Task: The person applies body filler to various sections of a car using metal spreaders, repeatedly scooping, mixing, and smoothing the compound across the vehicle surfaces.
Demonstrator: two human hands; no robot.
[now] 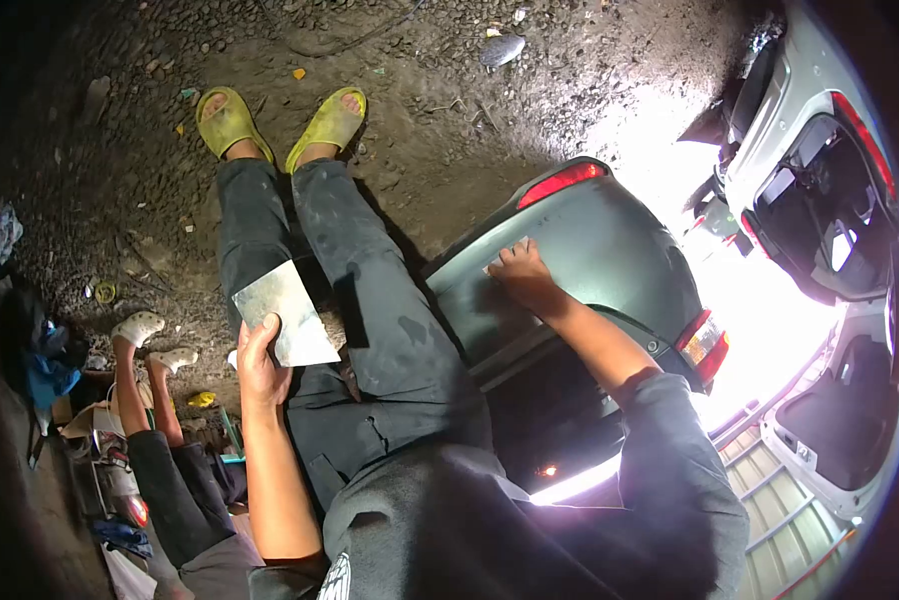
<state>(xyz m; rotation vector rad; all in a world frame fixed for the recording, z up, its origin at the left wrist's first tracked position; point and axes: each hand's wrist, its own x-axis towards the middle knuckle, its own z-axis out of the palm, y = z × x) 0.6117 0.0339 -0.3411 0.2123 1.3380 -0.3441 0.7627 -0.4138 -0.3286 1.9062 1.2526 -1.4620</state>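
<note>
My left hand grips a flat, roughly square pale sheet by its lower left edge, thumb on top; the sheet has greyish smears, and its material is unclear. My right hand rests against the dark grey-green rear panel of a car. Its fingers are curled, and a small whitish edge shows beneath them, too little to name. One red tail light sits at the panel's upper edge, a red and clear one at its lower right.
My yellow slides stand on dirt and gravel. Another person's legs in pale clogs are at the lower left, beside assorted clutter. A silver car with a raised tailgate is at right, near a bright light.
</note>
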